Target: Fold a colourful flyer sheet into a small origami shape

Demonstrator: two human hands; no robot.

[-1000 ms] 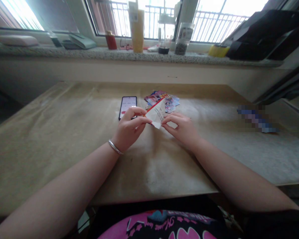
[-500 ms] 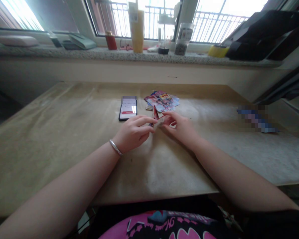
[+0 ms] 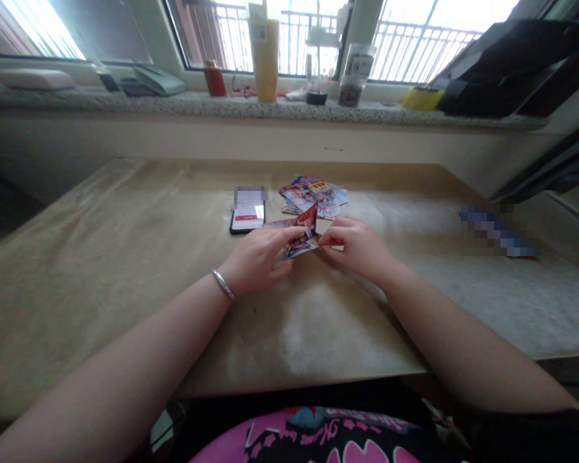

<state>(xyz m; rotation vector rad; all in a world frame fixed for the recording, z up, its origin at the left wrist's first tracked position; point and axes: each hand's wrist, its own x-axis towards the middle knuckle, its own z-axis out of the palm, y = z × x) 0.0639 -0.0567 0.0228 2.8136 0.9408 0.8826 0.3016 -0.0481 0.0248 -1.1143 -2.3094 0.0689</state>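
Over the middle of the table, both hands hold a folded printed paper (image 3: 309, 222), glossy, in red and mixed colours, with one flap standing up. My left hand (image 3: 258, 258), a silver bangle at its wrist, grips the paper's left side between thumb and fingers. At the right edge my right hand (image 3: 361, 249) pinches it with the fingertips. Just beyond the paper lies a loose stack of colourful printed sheets (image 3: 313, 193). A phone (image 3: 248, 222) with a lit screen rests beyond my left hand. Part of the folded paper is hidden behind the fingers.
The table (image 3: 139, 257) has a pale brown marbled top. A blurred blue and pink item (image 3: 496, 231) lies at the far right. Along the windowsill (image 3: 183, 106) stand a red bottle (image 3: 215, 80), a tall yellow container (image 3: 266, 61), a clear jar (image 3: 354, 77) and a dark bag (image 3: 492, 83).
The folded paper has opened out, showing more of its coloured print. My right hand has shifted slightly right and pinches its right edge. The phone and the stack have not moved.
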